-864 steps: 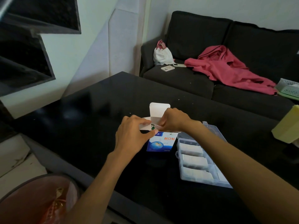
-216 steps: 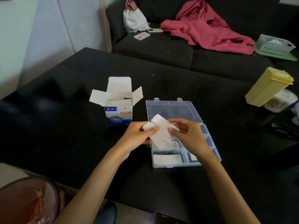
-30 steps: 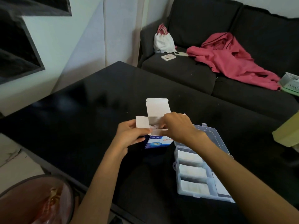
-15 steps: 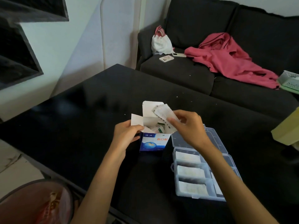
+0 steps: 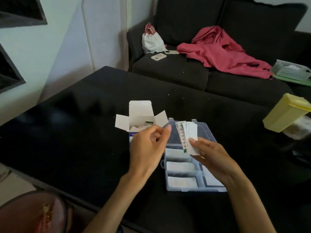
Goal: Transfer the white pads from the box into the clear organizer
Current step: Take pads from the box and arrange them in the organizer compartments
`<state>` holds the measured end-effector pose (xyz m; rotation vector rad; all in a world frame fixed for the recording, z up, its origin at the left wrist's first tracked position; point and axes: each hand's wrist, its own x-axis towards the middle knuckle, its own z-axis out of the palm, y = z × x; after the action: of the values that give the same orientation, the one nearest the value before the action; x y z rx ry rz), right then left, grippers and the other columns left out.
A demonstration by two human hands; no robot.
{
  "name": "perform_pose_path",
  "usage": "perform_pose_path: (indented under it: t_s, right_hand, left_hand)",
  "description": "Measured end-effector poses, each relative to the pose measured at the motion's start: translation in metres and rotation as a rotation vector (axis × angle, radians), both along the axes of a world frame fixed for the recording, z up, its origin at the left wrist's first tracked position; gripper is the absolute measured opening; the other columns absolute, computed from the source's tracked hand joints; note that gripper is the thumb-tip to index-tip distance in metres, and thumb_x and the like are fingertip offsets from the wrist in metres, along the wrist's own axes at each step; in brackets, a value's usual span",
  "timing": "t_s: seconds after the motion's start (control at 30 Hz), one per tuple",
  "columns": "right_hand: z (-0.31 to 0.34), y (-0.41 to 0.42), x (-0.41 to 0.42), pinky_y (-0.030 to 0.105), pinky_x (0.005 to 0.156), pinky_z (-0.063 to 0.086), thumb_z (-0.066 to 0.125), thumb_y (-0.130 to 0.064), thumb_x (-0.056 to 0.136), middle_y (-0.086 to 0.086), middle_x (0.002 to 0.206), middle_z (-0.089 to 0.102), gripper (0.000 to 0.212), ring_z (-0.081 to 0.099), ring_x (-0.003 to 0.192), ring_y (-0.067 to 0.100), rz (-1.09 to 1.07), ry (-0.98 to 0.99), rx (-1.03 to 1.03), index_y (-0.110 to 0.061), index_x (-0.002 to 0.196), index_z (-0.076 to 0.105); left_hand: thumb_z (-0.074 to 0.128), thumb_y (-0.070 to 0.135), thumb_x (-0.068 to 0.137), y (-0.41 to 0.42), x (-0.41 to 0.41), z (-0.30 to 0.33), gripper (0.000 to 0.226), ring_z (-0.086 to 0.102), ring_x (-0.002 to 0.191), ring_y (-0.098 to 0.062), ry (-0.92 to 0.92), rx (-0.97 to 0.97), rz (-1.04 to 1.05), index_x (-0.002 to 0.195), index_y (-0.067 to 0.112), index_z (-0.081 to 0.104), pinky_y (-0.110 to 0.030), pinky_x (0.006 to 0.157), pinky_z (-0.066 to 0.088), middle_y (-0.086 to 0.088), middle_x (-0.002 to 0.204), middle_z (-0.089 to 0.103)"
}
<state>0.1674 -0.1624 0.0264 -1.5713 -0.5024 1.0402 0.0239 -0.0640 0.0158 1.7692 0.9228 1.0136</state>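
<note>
A small white and blue box (image 5: 139,118) stands open on the black table (image 5: 75,132), with a few white pads left inside. My right hand (image 5: 208,155) pinches a fanned stack of white pads (image 5: 188,137) above the clear organizer (image 5: 208,187). Three left compartments of the organizer hold white pads. My left hand (image 5: 148,147) hovers between the box and the organizer with loosely curled fingers and holds nothing. It hides the front of the box.
A yellow container (image 5: 286,113) lies tilted at the table's right edge. Behind the table is a dark sofa (image 5: 168,69) with a pink garment (image 5: 223,52), a white bag (image 5: 151,41), two phones and a small basket (image 5: 291,69). A round bin (image 5: 32,214) sits at bottom left.
My right hand has carried the stack of pads from over the box to above the organizer. My left hand has let go of the box flap and moved right.
</note>
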Motion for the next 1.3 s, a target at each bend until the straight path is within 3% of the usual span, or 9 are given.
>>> perform_pose_path:
  t_s: [0.1, 0.17, 0.27, 0.47, 0.67, 0.9, 1.13, 1.2, 1.3]
  right_hand:
    - [-0.004, -0.009, 0.004, 0.023, 0.069, 0.054, 0.066, -0.023, 0.081, 0.003, 0.087, 0.073, 0.024, 0.069, 0.086, 0.015, 0.053, 0.010, -0.027, -0.010, 0.101, 0.070]
    - [-0.007, -0.015, 0.005, 0.023, 0.070, 0.054, 0.066, -0.020, 0.081, 0.004, 0.090, 0.073, 0.022, 0.069, 0.086, 0.014, 0.111, 0.029, -0.049, -0.009, 0.100, 0.071]
    - [-0.016, -0.021, 0.004, 0.024, 0.071, 0.056, 0.067, -0.019, 0.081, 0.000, 0.088, 0.074, 0.013, 0.069, 0.085, 0.013, 0.128, -0.012, -0.097, -0.014, 0.092, 0.072]
    - [-0.026, -0.018, -0.005, 0.018, 0.063, 0.055, 0.071, -0.019, 0.079, -0.005, 0.084, 0.073, 0.014, 0.069, 0.078, 0.007, 0.035, -0.172, -0.085, -0.020, 0.093, 0.070]
    - [-0.036, -0.012, -0.008, 0.026, 0.069, 0.058, 0.069, -0.015, 0.081, 0.002, 0.085, 0.074, 0.016, 0.071, 0.081, 0.013, -0.091, 0.009, -0.010, -0.010, 0.097, 0.068]
    - [-0.032, -0.014, -0.001, 0.021, 0.063, 0.056, 0.065, -0.018, 0.084, 0.000, 0.088, 0.073, 0.012, 0.070, 0.078, 0.009, -0.049, 0.046, -0.023, -0.014, 0.095, 0.070]
    - [-0.038, -0.006, -0.017, 0.010, 0.053, 0.046, 0.063, -0.027, 0.086, -0.003, 0.100, 0.067, 0.020, 0.063, 0.085, 0.008, -0.078, -0.190, -0.065, -0.019, 0.104, 0.068]
    - [-0.038, -0.007, -0.017, 0.009, 0.052, 0.045, 0.063, -0.027, 0.086, -0.003, 0.098, 0.068, 0.019, 0.063, 0.084, 0.006, -0.084, -0.200, -0.047, -0.018, 0.102, 0.068]
    - [-0.037, -0.008, -0.016, 0.013, 0.060, 0.050, 0.062, -0.021, 0.087, 0.001, 0.097, 0.070, 0.016, 0.065, 0.085, 0.008, -0.147, -0.180, 0.013, -0.015, 0.101, 0.067]
  left_hand:
    - [0.052, 0.065, 0.076, -0.012, 0.008, -0.004, 0.054, 0.065, 0.081, -0.002, 0.200, -0.299, -0.298, 0.117, 0.031, 0.059, -0.019, 0.067, 0.052, 0.015, 0.098, 0.065]
    - [0.053, 0.056, 0.083, -0.013, 0.010, -0.003, 0.047, 0.062, 0.088, 0.003, 0.168, -0.433, -0.423, 0.123, 0.033, 0.055, -0.013, 0.062, 0.048, 0.018, 0.100, 0.063]
    - [0.056, 0.043, 0.089, -0.010, 0.010, -0.004, 0.037, 0.058, 0.101, 0.003, 0.174, -0.505, -0.530, 0.126, 0.035, 0.055, -0.016, 0.074, 0.050, 0.018, 0.111, 0.064]
    - [0.058, 0.024, 0.092, -0.013, 0.014, -0.016, 0.019, 0.067, 0.079, 0.005, 0.090, -0.567, -0.415, 0.108, 0.031, 0.064, -0.014, 0.062, 0.052, 0.014, 0.086, 0.071]
    - [0.052, 0.022, 0.096, -0.014, 0.023, -0.022, 0.011, 0.068, 0.068, 0.001, -0.006, -0.594, -0.297, 0.099, 0.032, 0.056, -0.015, 0.053, 0.051, 0.005, 0.084, 0.068]
    - [0.059, 0.017, 0.091, -0.007, 0.018, -0.023, 0.014, 0.069, 0.070, 0.001, -0.025, -0.573, -0.259, 0.103, 0.024, 0.061, -0.017, 0.057, 0.055, 0.006, 0.083, 0.071]
    - [0.068, 0.015, 0.084, -0.018, 0.021, -0.029, 0.022, 0.067, 0.063, 0.003, -0.105, -0.452, -0.161, 0.082, 0.035, 0.060, -0.012, 0.050, 0.050, 0.022, 0.061, 0.066]
    - [0.069, 0.016, 0.084, -0.018, 0.022, -0.027, 0.020, 0.068, 0.064, 0.002, -0.100, -0.503, -0.182, 0.082, 0.034, 0.061, -0.013, 0.053, 0.052, 0.019, 0.063, 0.068]
    - [0.065, 0.013, 0.087, -0.016, 0.023, -0.024, 0.012, 0.071, 0.077, -0.008, -0.079, -0.653, -0.247, 0.095, 0.022, 0.067, -0.019, 0.062, 0.056, 0.003, 0.083, 0.074]
